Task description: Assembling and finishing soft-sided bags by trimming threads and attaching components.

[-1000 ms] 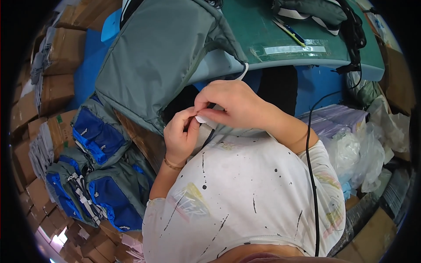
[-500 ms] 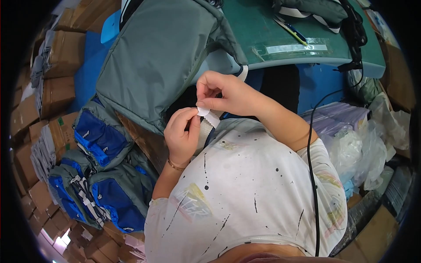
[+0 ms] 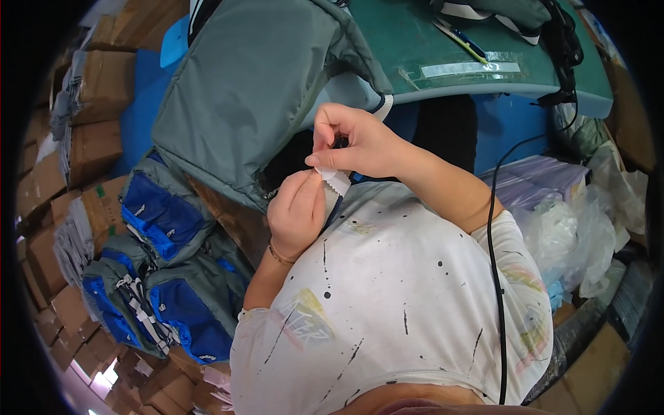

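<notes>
My two hands meet in front of my chest over a small white piece with a zigzag edge (image 3: 336, 181). My left hand (image 3: 296, 216) is closed, pinching it between thumb and fingertips. Just above, my right hand (image 3: 360, 144) has thumb and forefinger pressed together at its upper end, the other fingers curled. Below the piece hangs a white and navy webbing strap (image 3: 335, 209), partly covered by my left hand. A large grey-green fabric bag (image 3: 238, 90) lies from the table edge down toward my left hand, with a striped strap (image 3: 386, 106) at its right corner.
On the green table (image 3: 394, 41) lie a small cutter-like tool (image 3: 462, 41), a taped strip (image 3: 470, 69) and another grey-green bag (image 3: 508, 15). Blue and grey bags (image 3: 187, 311) are piled at left beside cardboard boxes (image 3: 104, 90). Plastic bags (image 3: 553, 235) stand at right; a black cable (image 3: 492, 242) crosses my shirt.
My right hand has shifted slightly up and left. My left fingers have straightened and closed together, and more of the white piece's zigzag edge shows between the hands.
</notes>
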Available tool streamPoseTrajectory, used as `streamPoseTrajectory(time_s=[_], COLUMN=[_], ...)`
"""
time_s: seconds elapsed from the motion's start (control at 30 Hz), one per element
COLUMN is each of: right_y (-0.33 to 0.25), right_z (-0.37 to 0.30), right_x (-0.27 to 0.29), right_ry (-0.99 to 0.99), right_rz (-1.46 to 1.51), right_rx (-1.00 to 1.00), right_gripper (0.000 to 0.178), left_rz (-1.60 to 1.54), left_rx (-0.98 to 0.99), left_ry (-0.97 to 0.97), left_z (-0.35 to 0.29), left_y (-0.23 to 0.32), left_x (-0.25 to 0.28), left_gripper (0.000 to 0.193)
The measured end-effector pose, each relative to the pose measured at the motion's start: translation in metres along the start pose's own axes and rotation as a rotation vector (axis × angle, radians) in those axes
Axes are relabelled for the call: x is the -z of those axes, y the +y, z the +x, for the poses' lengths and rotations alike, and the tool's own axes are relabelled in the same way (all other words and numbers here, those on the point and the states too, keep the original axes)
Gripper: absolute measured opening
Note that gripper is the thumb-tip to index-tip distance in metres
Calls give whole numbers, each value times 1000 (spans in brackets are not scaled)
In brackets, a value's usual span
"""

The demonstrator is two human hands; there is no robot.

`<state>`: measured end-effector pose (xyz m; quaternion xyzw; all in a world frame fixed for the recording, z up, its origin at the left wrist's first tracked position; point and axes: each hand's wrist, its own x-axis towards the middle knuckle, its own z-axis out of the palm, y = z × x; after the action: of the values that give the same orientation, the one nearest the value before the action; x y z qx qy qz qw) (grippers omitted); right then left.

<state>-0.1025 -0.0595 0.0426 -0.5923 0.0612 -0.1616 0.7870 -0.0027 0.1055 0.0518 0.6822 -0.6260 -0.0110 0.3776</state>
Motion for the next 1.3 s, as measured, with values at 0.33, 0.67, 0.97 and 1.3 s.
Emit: streamPoseTrajectory(time_s=[0.33, 0.67, 0.97, 1.3], right_y=[-16, -23, -22, -9], right_z=[6, 3, -4, 7], right_x=[13, 13, 6, 13], right_ry=[-102, 32, 86, 205], right_rz=[-604, -719, -895, -743], right_rx=[356, 266, 270, 334], right_gripper=[23, 18, 13, 12], left_rz=[-1263, -985, -403, -559], left_rx=[596, 562, 301, 279], left_ry=[-157, -224, -18, -3], left_z=[-4, 4, 16, 16], left_y=[-16, -19, -3, 1], left_x=[-9, -8, -6, -14], left_gripper=[35, 19, 11, 28])
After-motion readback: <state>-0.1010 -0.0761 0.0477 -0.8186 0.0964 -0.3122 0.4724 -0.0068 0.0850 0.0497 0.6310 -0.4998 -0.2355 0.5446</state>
